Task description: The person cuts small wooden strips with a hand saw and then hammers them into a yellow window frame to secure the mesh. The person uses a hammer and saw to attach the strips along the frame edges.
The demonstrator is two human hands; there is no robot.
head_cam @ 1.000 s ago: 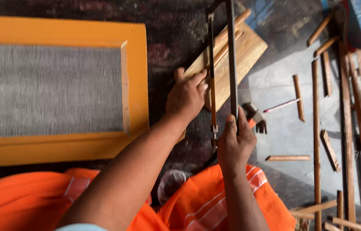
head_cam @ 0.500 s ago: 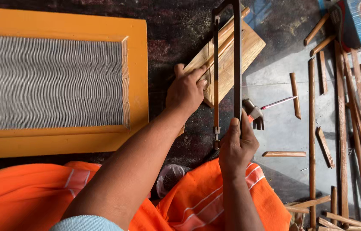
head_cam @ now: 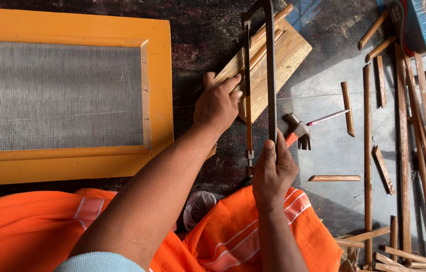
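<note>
Head camera looks straight down on a hacksaw (head_cam: 268, 75) standing in the upper middle of the frame, its dark metal bow running up and down and its thin blade parallel just to the left. The blade crosses a narrow wooden strip (head_cam: 253, 45) that lies on a wooden board (head_cam: 283, 60) set at a slant on the dark floor. The right hand (head_cam: 272, 171), just below the centre, has its fingers curled tight round the saw's handle end, thumb laid up along the frame. The left hand (head_cam: 218, 103), left of the blade, presses down on the lower end of the strip and board, fingers bent over the wood, fingertips close beside the blade.

Just right of the saw a claw hammer (head_cam: 296, 133) lies on the grey floor, with a thin red pencil (head_cam: 328, 118) a little further right. Beyond that, along the right side of the frame, many brown wooden sticks (head_cam: 404, 151) lie scattered, long ones upright in the picture, short offcuts between them. At the left a yellow-orange frame (head_cam: 157, 75) holds grey wire mesh (head_cam: 56, 95). Along the bottom spreads the person's orange cloth (head_cam: 253, 242), with a small clear plastic bag (head_cam: 199, 207) in the gap between its folds.
</note>
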